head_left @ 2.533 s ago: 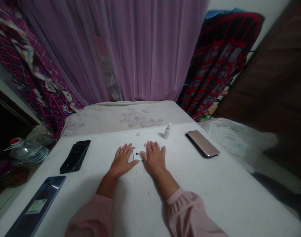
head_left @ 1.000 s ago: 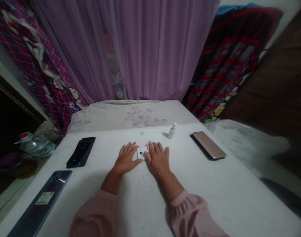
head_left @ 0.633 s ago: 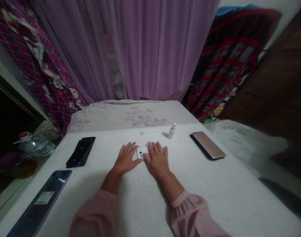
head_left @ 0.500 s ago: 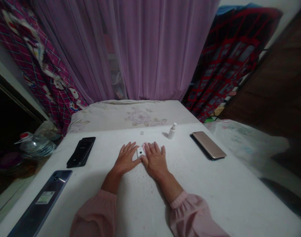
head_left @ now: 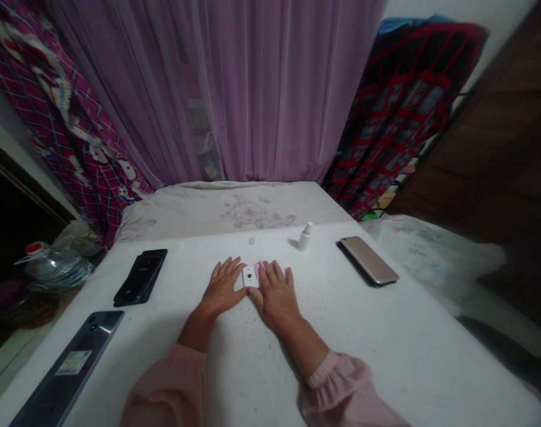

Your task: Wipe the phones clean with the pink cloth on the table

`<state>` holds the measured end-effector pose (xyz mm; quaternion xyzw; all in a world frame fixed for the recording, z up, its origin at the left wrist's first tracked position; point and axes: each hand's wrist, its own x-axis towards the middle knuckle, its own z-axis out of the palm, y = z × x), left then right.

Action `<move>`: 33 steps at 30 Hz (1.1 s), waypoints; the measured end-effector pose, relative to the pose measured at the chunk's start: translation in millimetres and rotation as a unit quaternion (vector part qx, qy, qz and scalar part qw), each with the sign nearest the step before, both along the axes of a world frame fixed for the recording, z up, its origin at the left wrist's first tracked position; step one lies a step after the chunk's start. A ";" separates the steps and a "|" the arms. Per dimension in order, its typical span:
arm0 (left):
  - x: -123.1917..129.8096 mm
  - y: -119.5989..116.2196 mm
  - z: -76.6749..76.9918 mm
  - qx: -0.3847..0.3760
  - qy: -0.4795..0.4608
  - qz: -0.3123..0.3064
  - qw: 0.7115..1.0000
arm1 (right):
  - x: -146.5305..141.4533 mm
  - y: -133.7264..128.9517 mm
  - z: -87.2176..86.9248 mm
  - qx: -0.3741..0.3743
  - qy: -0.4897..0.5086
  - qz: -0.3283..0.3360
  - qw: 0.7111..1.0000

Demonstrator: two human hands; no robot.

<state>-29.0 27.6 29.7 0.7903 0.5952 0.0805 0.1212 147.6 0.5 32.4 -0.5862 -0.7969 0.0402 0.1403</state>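
Head view: the white phone [head_left: 249,276] lies face down on the white table [head_left: 354,344], between the hands; the left hand [head_left: 221,289] is spread along one side of it, thumb and fingertips at its edge, clamped on nothing; the right hand [head_left: 277,298] lies flat, fingers extended over the pink cloth [head_left: 259,270] at the other side, not closed round it; the thumbs are very near each other, and whether they touch I cannot tell. Handling of the white phone looks under way; how much is done or left does not show. Dark phones [head_left: 141,277] and a blue phone [head_left: 70,367] lie leftward; the bottle [head_left: 304,239] stands upright beyond the right hand, the gold phone [head_left: 370,261] farther right.
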 end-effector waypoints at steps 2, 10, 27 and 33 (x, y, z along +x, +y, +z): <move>-0.2 -0.1 -0.3 -0.001 0.002 0.000 1.000 | 0.6 -3.1 -0.7 0.000 -0.004 -0.007 1.000; -1.8 1.1 -3.8 0.005 0.006 -0.005 1.000 | 29.0 -0.9 2.7 -0.020 -0.019 -0.115 0.993; -1.3 1.0 -1.7 -0.001 -0.006 -0.004 1.000 | 25.1 4.7 3.5 -0.026 -0.012 -0.118 0.993; 2.0 -0.7 1.9 0.001 0.007 0.003 1.000 | 4.3 -2.7 -1.7 -0.003 -0.003 -0.025 1.000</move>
